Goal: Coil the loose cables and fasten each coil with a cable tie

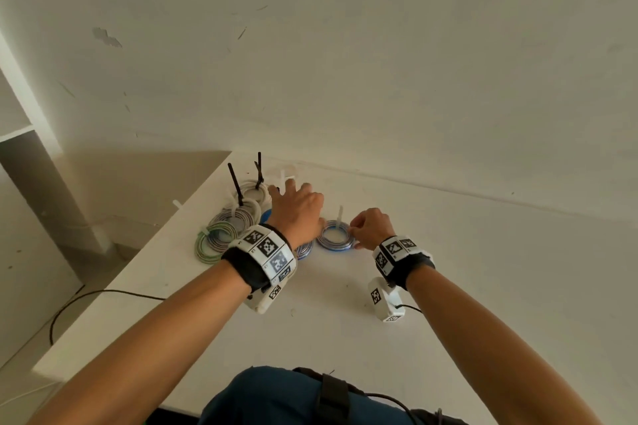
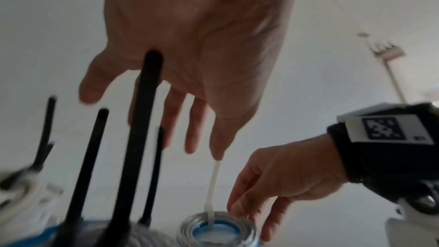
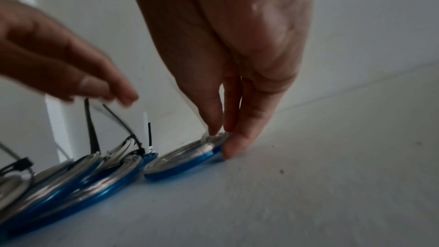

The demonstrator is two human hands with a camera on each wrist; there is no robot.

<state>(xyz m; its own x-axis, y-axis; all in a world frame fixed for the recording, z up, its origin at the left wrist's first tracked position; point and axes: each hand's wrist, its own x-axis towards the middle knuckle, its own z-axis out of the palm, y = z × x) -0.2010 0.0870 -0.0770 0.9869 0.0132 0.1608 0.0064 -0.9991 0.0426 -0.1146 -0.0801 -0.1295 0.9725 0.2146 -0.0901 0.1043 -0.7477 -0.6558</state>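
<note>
A blue and silver cable coil lies flat on the white table, and a white cable tie stands up from its far side. My right hand pinches the coil's right edge, thumb below and fingertips on top, as the right wrist view shows close up at the coil and right hand. My left hand reaches past it over the pile of tied coils with straight fingers and holds nothing. In the left wrist view the left hand is open above the black tie tails.
Several tied coils sit at the table's back left: a green one, a striped one and a white one with upright black ties. The table's left edge drops to the floor, where a black cable lies. A wall stands right behind.
</note>
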